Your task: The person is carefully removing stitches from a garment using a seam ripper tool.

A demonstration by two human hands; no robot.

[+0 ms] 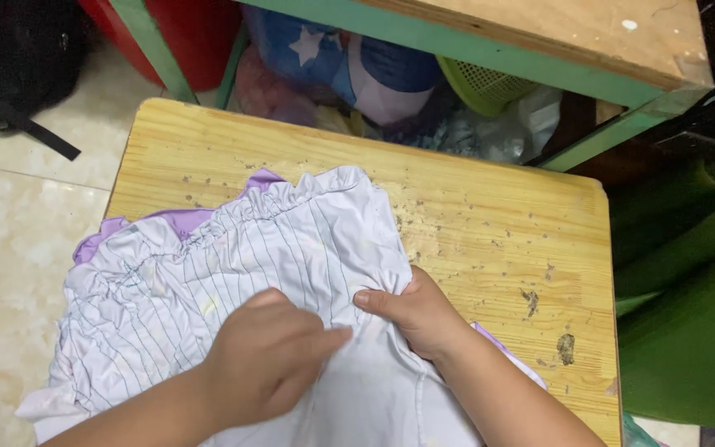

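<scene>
A white garment point(233, 257) with thin dark stripes, a gathered ruffle edge and a purple lining lies spread on a small wooden table point(498, 223). My left hand point(271, 356) presses flat on the cloth near its middle, fingers together and pointing right. My right hand point(415, 310) pinches a fold of the same cloth at its right edge, thumb on top. The two hands almost touch.
The table's bare right part is pitted and stained. Behind it stands a green-framed wooden table point(556, 50) with bags, cloth and a green basket point(482, 83) underneath. A black bag point(18, 58) lies on the tiled floor at left. Green rolled material point(688, 314) stands at right.
</scene>
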